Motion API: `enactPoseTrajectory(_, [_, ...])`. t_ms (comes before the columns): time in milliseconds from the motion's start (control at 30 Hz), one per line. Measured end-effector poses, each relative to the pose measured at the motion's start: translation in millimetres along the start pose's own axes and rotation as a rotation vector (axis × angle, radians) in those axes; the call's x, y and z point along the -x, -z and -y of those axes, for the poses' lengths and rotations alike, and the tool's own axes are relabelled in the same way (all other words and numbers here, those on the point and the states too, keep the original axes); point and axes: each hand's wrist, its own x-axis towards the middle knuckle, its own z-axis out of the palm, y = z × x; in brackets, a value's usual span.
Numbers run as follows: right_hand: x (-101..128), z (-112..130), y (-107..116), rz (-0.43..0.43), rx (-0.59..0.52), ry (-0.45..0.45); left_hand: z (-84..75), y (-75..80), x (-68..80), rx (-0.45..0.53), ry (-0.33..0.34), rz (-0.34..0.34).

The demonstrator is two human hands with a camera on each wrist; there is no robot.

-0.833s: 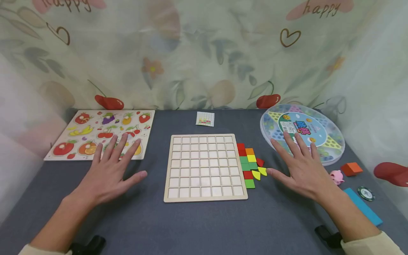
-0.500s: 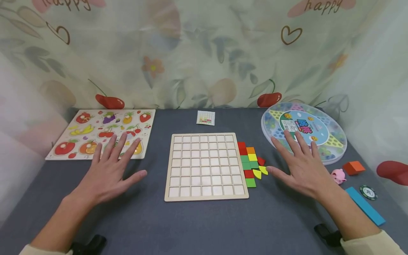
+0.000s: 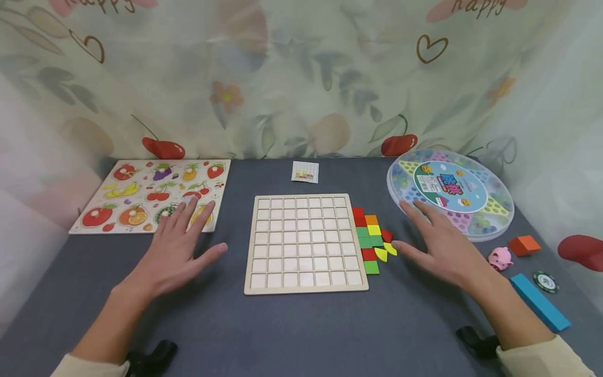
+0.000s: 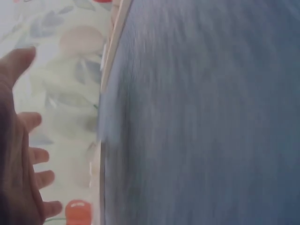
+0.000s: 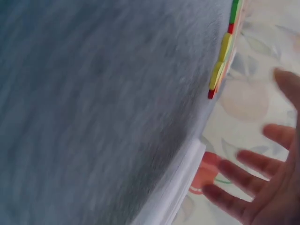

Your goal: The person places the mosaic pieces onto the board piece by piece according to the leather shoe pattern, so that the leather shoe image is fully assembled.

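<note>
Right hand (image 3: 447,248) nearer: fingers (image 3: 416,209) spread, thumb tip apparently just beside the cluster of red, green, yellow and orange wooden tiles (image 3: 372,238), lying leftward against the pale gridded wooden board (image 3: 305,243). Left hand (image 3: 176,248) spread, empty.

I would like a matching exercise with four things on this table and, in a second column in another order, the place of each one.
Things:
1. wooden fruit puzzle board
2. round transparent marble game box
3. empty wooden grid board
4. long blue block

Places:
A. middle, between both hands
B. far left
C. near right edge
D. far right

Pairs: 1-B, 2-D, 3-A, 4-C
</note>
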Motion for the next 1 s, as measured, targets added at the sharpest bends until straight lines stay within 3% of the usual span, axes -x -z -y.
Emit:
enactPoseTrajectory(300, [-9,6,-6,0.044,-0.088,0.103,-23.3,-20.4,-22.9,0.277,0.0,0.08])
enactPoseTrajectory(433, [-11,11,-9,0.064,-0.119,0.16,-33.3,-31.8,-32.1,0.34,-0.023,0.079])
enactPoseTrajectory(567, [-14,19,-13,0.086,-0.125,0.191,-36.5,-40.2,-37.2,0.345,-0.05,0.059])
enactPoseTrajectory(733, [-17,25,-17,0.107,-0.102,0.191,-35.3,-46.5,-37.9,0.262,-0.087,0.073])
enactPoseTrajectory(1000, [-22,36,-19,0.134,-0.117,0.173,-31.1,-50.4,-35.5,0.24,-0.087,0.082])
